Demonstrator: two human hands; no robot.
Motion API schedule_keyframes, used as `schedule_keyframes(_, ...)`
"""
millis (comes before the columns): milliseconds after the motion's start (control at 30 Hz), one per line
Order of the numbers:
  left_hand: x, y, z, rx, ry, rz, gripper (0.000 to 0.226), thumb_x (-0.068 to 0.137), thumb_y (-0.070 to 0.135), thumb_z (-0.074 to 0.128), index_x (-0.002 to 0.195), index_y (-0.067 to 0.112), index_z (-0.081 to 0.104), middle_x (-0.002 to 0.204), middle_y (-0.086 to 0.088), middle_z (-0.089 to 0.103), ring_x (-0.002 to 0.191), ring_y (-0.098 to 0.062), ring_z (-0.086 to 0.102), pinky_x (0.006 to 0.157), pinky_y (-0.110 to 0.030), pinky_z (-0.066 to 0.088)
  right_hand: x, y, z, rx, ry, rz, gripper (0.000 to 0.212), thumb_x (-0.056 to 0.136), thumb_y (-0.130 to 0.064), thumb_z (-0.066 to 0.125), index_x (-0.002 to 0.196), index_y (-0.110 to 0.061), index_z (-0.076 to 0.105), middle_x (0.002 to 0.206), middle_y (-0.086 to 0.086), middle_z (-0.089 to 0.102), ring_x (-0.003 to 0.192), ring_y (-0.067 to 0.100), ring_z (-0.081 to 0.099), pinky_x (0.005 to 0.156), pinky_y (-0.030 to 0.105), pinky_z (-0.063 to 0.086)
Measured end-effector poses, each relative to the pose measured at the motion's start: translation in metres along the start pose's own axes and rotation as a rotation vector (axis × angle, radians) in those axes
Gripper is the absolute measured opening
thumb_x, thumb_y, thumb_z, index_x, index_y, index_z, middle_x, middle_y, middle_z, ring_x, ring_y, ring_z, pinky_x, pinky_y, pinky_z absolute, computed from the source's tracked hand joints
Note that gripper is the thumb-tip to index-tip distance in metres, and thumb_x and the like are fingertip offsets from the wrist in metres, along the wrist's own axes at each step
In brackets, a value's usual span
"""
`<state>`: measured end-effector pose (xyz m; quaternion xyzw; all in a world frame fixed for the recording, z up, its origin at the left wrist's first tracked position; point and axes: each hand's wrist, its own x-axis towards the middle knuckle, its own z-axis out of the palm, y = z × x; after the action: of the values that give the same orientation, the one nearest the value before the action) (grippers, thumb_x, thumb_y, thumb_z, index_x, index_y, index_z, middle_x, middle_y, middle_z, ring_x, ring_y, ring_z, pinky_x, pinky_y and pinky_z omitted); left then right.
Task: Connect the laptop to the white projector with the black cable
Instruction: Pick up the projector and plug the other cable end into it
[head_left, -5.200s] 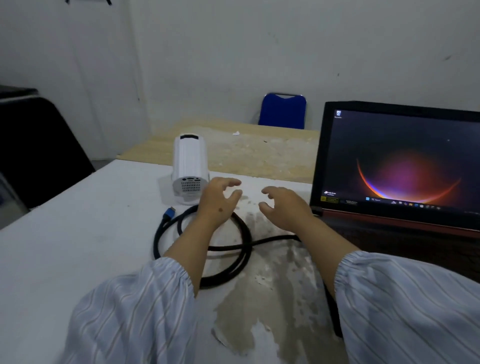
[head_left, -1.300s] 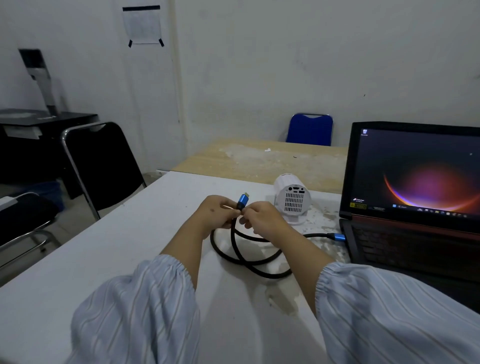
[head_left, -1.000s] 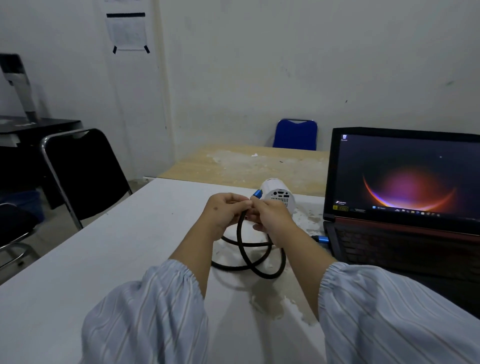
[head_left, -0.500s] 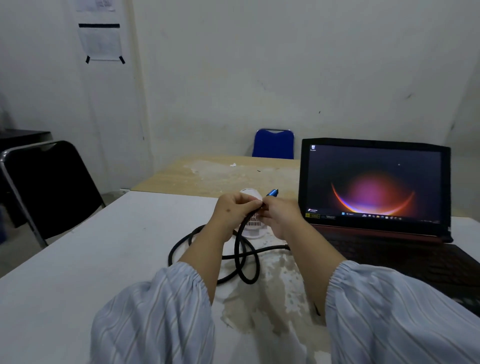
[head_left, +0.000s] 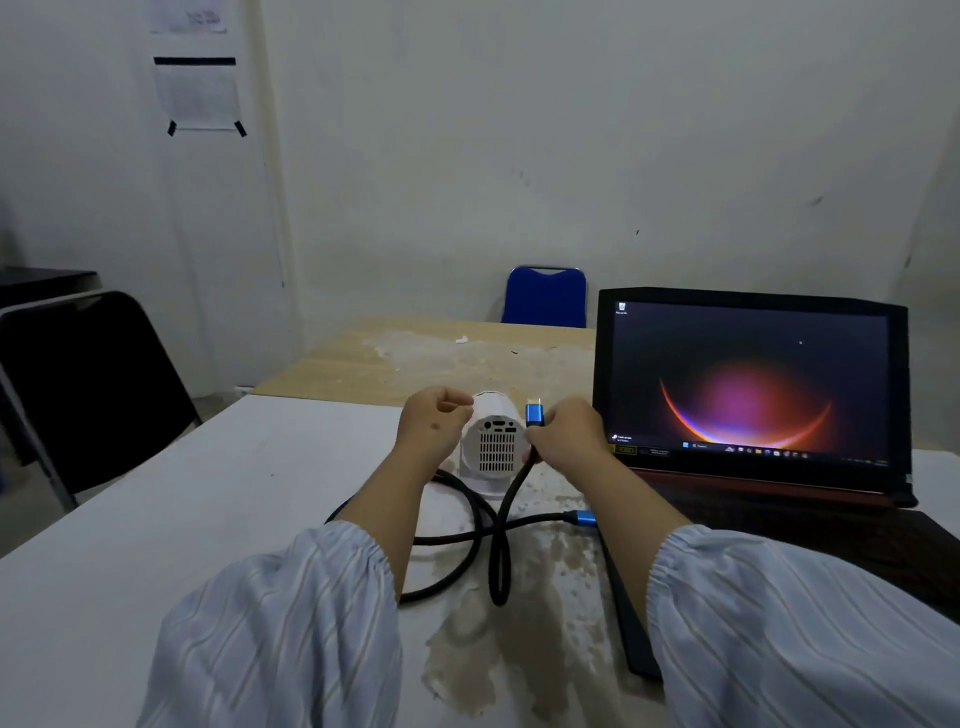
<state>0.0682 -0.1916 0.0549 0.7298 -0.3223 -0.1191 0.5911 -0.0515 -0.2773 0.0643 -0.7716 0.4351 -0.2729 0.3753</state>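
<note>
I see the right hand (head_left: 566, 434) pinched around the black cable (head_left: 498, 540) just under its blue plug (head_left: 534, 414), which stands upright with its metal tip pointing up, clear of any socket. The left hand (head_left: 434, 428) is loosely curled with the fingers half closed; it sits against the left side of the white projector (head_left: 493, 441), though I cannot tell whether it actually grips the body or only touches it. The projector stands on the table (head_left: 182, 519) directly between the two hands, its back face turned toward me, showing a row of small ports above a vent grille. The held plug is just beside the projector's upper right edge, not inserted. From the right hand the cable drops down to the table and crosses itself in loose loops below and between both forearms. Its second blue plug (head_left: 586, 518) lies under the right forearm, reaching the left edge of the laptop (head_left: 753, 395); I cannot make out whether it is seated in a port. The laptop is open just right of the right hand, its screen lit with a desktop wallpaper. Beyond the hands there is a blue chair (head_left: 545, 296) against the wall, and far off the left hand a black chair (head_left: 88, 384).
</note>
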Motion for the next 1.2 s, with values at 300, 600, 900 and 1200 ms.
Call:
schedule_keyframes(300, 0.027, -0.015, 0.014, 0.392, -0.147, 0.188, 0.035, 0.092, 0.008, 0.045, 0.125, 0.015, 0.055, 0.137, -0.010, 0.048, 0.124, -0.025, 0.046, 0.100, -0.032, 0.038, 0.008, 0.006, 0.024, 0.043, -0.129, 0.024, 0.011, 0.079, -0.006, 0.065, 0.079, 0.005, 0.062, 0.098, 0.027, 0.071, 0.091, 0.038, 0.070, 0.079, 0.043, 0.058)
schedule_keyframes(600, 0.039, -0.023, 0.022, 0.532, -0.378, 0.255, 0.047, 0.094, -0.002, 0.034, 0.137, 0.012, 0.044, 0.152, -0.010, 0.035, 0.138, -0.026, 0.033, 0.112, -0.031, 0.028, 0.011, 0.007, 0.034, 0.135, -0.154, 0.045, 0.011, 0.080, -0.005, 0.063, 0.070, -0.002, 0.058, 0.098, 0.031, 0.069, 0.090, 0.042, 0.069, 0.060, 0.036, 0.044)
schedule_keyframes(900, 0.041, -0.026, 0.024, 0.492, -0.370, 0.237, 0.046, 0.093, -0.004, 0.034, 0.134, 0.010, 0.049, 0.148, -0.011, 0.037, 0.136, -0.027, 0.036, 0.111, -0.031, 0.029, 0.011, 0.008, 0.039, 0.130, -0.116, 0.055, 0.010, 0.080, -0.007, 0.062, 0.080, 0.003, 0.064, 0.093, 0.030, 0.070, 0.075, 0.035, 0.064, 0.053, 0.031, 0.040)
schedule_keyframes(1200, 0.040, -0.032, 0.027, 0.478, -0.339, 0.244, 0.049, 0.090, -0.009, 0.035, 0.133, 0.009, 0.050, 0.147, -0.013, 0.038, 0.136, -0.028, 0.036, 0.112, -0.032, 0.028, 0.010, 0.000, 0.034, 0.090, -0.091, 0.066, 0.017, 0.080, -0.007, 0.062, 0.065, -0.001, 0.056, 0.075, 0.023, 0.064, 0.061, 0.030, 0.056, 0.048, 0.028, 0.035)
